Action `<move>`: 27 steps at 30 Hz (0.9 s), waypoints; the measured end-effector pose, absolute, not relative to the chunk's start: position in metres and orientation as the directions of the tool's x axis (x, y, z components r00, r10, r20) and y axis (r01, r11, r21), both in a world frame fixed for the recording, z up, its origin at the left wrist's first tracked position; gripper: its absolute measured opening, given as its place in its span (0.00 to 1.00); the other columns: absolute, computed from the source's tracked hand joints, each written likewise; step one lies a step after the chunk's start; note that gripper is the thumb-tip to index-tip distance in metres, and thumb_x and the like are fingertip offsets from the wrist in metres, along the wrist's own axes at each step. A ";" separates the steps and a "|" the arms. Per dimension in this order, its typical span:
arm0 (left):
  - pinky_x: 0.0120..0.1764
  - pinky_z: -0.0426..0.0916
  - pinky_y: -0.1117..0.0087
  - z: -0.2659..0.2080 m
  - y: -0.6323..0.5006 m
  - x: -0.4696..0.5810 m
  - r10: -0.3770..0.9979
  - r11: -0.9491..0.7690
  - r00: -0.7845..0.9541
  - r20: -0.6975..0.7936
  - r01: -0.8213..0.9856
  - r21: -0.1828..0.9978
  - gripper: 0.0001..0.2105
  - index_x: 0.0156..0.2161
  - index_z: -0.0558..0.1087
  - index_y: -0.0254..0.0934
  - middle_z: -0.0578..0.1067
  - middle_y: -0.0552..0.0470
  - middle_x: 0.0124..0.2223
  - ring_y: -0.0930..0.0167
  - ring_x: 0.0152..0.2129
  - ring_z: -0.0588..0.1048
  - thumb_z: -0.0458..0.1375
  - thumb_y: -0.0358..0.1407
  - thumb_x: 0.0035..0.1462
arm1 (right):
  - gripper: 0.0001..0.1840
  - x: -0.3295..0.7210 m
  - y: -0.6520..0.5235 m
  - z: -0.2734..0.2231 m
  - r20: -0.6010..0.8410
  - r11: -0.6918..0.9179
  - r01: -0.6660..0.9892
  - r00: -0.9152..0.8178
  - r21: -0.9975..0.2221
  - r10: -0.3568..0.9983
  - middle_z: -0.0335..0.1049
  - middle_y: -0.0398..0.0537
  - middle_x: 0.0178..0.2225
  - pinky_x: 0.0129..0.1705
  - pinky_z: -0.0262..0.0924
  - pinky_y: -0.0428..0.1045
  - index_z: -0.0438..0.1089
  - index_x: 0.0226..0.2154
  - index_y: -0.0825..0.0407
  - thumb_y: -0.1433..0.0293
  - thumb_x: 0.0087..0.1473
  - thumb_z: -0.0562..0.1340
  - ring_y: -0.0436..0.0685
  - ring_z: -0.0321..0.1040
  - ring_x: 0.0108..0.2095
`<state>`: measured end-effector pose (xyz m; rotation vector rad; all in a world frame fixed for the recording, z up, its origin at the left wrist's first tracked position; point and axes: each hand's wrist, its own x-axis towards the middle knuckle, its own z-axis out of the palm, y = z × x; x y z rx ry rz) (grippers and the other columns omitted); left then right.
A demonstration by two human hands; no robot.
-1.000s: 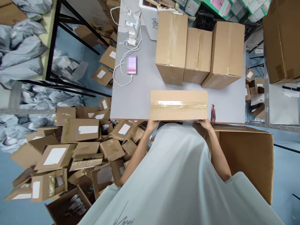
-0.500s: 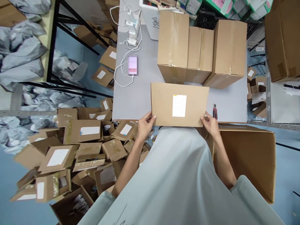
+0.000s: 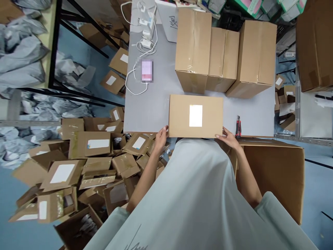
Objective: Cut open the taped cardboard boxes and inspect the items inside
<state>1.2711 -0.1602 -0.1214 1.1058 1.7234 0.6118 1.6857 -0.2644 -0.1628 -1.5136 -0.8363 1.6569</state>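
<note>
Head camera, looking down: a grey worktable (image 3: 153, 107) fills the upper middle, and the sealed-looking cardboard carton (image 3: 179, 116) with a blank-looking white label (image 3: 195, 116) on its upper face sits at the table's near edge, right in front of the person's pale apron-like garment (image 3: 195, 194). The right hand (image 3: 229, 138) holds the carton's near right corner between thumb and fingers; the left hand (image 3: 160, 139) has its fingertips at the left side — whether it grips there, I cannot tell. On the tabletop just right of the right hand lies a red-and-black utility knife (image 3: 238, 126). Behind the carton stand three taped cardboard boxes (image 3: 193, 41) side by side, with a white plastic bin (image 3: 168, 22) beyond them to the left. The table's left part bears a smartphone (image 3: 147, 71) on a white cable (image 3: 139, 94), and a white power strip (image 3: 149, 27) farther back. Left of the table, a heap of used shipping boxes (image 3: 80, 149) spreads over the blue floor (image 3: 15, 198), some with flaps open; beyond it, grey mailer bags (image 3: 20, 48) cover a black-framed rack (image 3: 52, 52). At the person's right stands a big open carton (image 3: 275, 180) — its brown inner wall showing.
</note>
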 end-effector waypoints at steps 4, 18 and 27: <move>0.66 0.75 0.43 -0.131 -0.174 1.274 0.831 0.552 -0.165 -0.531 0.351 0.756 0.37 0.57 0.83 0.32 0.86 0.32 0.56 0.49 0.60 0.82 0.51 0.65 0.72 | 0.59 1.678 -0.275 -0.176 -0.561 -0.571 -0.132 -0.104 -0.811 0.821 0.72 0.59 0.72 0.75 0.64 0.68 0.69 0.72 0.49 0.48 0.43 0.83 0.73 0.71 0.71; 0.59 0.78 0.56 -0.070 -0.149 1.289 0.927 0.371 -0.232 -0.296 0.440 0.818 0.37 0.40 0.82 0.36 0.86 0.40 0.44 0.54 0.52 0.82 0.53 0.72 0.67 | 0.33 1.698 -0.248 -0.084 -0.386 -0.417 0.229 0.168 -0.880 0.907 0.88 0.50 0.53 0.65 0.76 0.63 0.82 0.61 0.48 0.44 0.66 0.68 0.71 0.84 0.57; 0.45 0.74 0.69 -0.036 -0.117 1.320 0.979 0.198 -0.153 -0.135 0.546 0.814 0.30 0.38 0.81 0.35 0.84 0.49 0.39 0.62 0.41 0.80 0.56 0.63 0.70 | 0.32 1.709 -0.206 -0.052 -0.312 -0.444 0.494 0.328 -0.748 0.892 0.89 0.56 0.44 0.58 0.75 0.65 0.85 0.60 0.47 0.43 0.70 0.63 0.77 0.85 0.53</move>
